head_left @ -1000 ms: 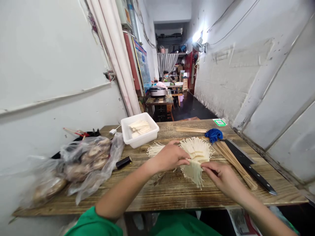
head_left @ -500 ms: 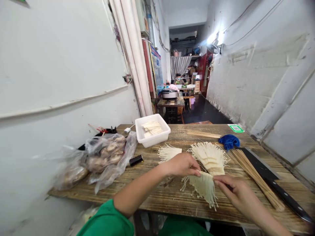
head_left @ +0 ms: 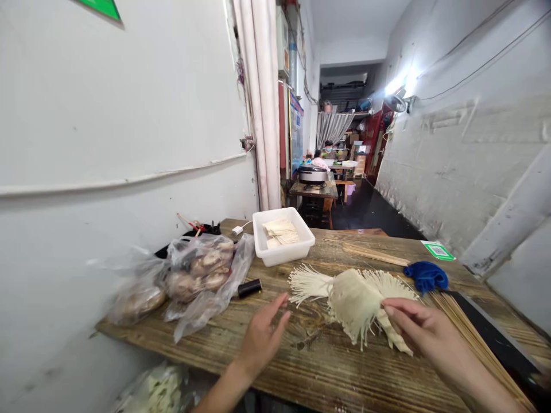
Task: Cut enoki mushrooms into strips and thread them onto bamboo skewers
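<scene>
My right hand (head_left: pixel 424 327) pinches the right edge of a flat, fanned bunch of enoki mushrooms (head_left: pixel 353 301), which it holds up over the table. Whether a skewer runs through that bunch is hidden by the fingers. Fingers apart and holding nothing, my left hand (head_left: pixel 263 335) hovers over the table's near left part. Between the hands, a smaller enoki bunch (head_left: pixel 312 284) lies with its caps to the left. Behind the held bunch, more fanned enoki (head_left: pixel 394 282) shows in part, and a cut piece of enoki (head_left: pixel 395 334) sticks out below it.
A white plastic tub (head_left: pixel 284 252) holds flat pale pieces. Left are bagged brown mushrooms (head_left: pixel 202 269) and a black cylinder (head_left: pixel 249 288). Thin wooden sticks (head_left: pixel 482 338), a blue cloth (head_left: pixel 426 276) and a dark knife blade (head_left: pixel 486 327) lie right. A person (head_left: pixel 329 150) sits far back.
My left hand has let go of the enoki bunch and moved left, its fingers opening. The bunch has been lifted and turned in my right hand. The camera view has shifted left.
</scene>
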The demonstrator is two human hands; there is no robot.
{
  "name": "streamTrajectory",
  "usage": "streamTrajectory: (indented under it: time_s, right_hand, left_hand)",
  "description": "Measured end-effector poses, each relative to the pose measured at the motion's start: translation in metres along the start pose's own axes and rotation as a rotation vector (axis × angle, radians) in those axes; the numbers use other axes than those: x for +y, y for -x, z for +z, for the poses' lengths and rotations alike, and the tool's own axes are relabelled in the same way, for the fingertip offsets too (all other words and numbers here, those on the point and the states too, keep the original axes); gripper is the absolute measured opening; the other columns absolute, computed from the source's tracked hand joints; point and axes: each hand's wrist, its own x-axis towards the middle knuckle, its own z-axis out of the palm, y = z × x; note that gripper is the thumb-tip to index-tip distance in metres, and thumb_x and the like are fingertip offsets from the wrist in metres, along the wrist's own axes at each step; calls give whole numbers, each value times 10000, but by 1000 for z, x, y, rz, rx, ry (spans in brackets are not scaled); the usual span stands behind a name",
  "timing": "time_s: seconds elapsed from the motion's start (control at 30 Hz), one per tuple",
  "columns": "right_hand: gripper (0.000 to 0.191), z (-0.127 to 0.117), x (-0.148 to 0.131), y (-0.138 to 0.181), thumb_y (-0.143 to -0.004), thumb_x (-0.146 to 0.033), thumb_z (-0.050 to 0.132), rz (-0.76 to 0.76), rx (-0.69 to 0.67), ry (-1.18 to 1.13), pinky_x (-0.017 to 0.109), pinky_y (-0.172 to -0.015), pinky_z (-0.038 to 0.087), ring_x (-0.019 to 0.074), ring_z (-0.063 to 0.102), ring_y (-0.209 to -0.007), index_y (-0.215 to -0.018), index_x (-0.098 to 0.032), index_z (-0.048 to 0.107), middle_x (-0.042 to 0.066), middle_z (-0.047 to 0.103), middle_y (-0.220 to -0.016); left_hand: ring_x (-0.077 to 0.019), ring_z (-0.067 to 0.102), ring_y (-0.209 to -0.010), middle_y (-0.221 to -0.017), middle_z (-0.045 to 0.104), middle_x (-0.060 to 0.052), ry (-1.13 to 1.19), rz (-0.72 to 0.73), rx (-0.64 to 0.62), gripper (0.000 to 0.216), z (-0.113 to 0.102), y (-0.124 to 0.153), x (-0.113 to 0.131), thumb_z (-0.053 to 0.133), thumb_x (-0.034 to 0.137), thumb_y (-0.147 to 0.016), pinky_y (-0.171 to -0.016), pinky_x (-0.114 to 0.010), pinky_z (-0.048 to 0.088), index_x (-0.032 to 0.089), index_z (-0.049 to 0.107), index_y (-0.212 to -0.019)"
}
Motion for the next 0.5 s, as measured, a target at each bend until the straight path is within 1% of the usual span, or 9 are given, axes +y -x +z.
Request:
streamTrajectory:
  time_s: [0.03, 0.07, 0.1, 0.17, 0.27, 0.33, 0.4, 0.43, 0.5]
  right_hand:
    - [425, 5, -8, -10, -724, -558, 646, 66, -29, -75, 200, -338, 271, 70, 369, -374, -911, -177, 682, -30, 503, -517]
    - [441, 10, -17, -20, -704, -552, 669, 107, -52, -145, 191, -335, 206, 49, 302, -361, -928, -172, 670, -47, 466, -516]
    - [441, 16, -28, -33, -682, -532, 697, 120, -67, -207, 188, -342, 171, 35, 266, -364, -928, -168, 661, -53, 456, -532]
    - [404, 31, -50, -63, -654, -471, 738, 93, -89, -305, 188, -353, 149, 22, 249, -377, -899, -162, 652, -53, 469, -568]
    - [314, 60, -79, -119, -641, -372, 757, 54, -79, -396, 186, -347, 165, 18, 270, -380, -819, -149, 627, -54, 488, -577]
    - [235, 85, -90, -162, -701, -324, 720, 46, -50, -395, 180, -346, 195, 17, 287, -386, -779, -144, 592, -56, 488, -581]
    - [158, 111, -94, -206, -809, -277, 638, 51, -8, -363, 165, -351, 227, 18, 296, -393, -790, -138, 565, -66, 468, -580]
    - [151, 124, -93, -228, -857, -266, 596, 60, 15, -335, 157, -358, 252, 20, 316, -403, -804, -130, 559, -65, 471, -594]
    - [179, 149, -87, -268, -913, -297, 541, 78, 67, -269, 161, -403, 354, 36, 412, -456, -874, -124, 567, -47, 514, -663]
  left_hand:
    - [-175, 692, -916, -1047, 724, -76, -47, 14, 32, 332, -3, 9, -15, 508, 302, -894, -817, -298, 569, 205, 602, -1197]
    - [-176, 699, -882, -1019, 732, -71, -95, 23, 74, 317, -6, 17, -30, 498, 304, -896, -794, -296, 576, 209, 618, -1173]
    - [-180, 702, -872, -1007, 736, -64, -140, 25, 104, 305, -9, 24, -42, 494, 304, -895, -788, -302, 579, 216, 631, -1154]
    - [-190, 703, -868, -986, 741, -55, -207, 17, 149, 292, -15, 35, -62, 493, 301, -890, -789, -313, 580, 227, 647, -1127]
    - [-188, 704, -849, -962, 744, -47, -250, -23, 167, 284, -16, 46, -79, 480, 283, -891, -773, -296, 581, 238, 654, -1112]
    - [-182, 705, -808, -928, 745, -47, -261, -28, 173, 285, -13, 51, -85, 475, 266, -889, -741, -277, 583, 234, 653, -1110]
    - [-180, 703, -783, -903, 742, -54, -270, -23, 161, 293, -8, 53, -91, 498, 247, -872, -724, -268, 581, 222, 645, -1124]
    - [-182, 701, -775, -890, 739, -58, -270, -18, 149, 304, -5, 54, -95, 512, 237, -860, -719, -267, 580, 218, 639, -1136]
    - [-188, 697, -743, -839, 733, -60, -264, -9, 113, 335, 0, 56, -104, 521, 223, -845, -697, -275, 580, 225, 630, -1162]
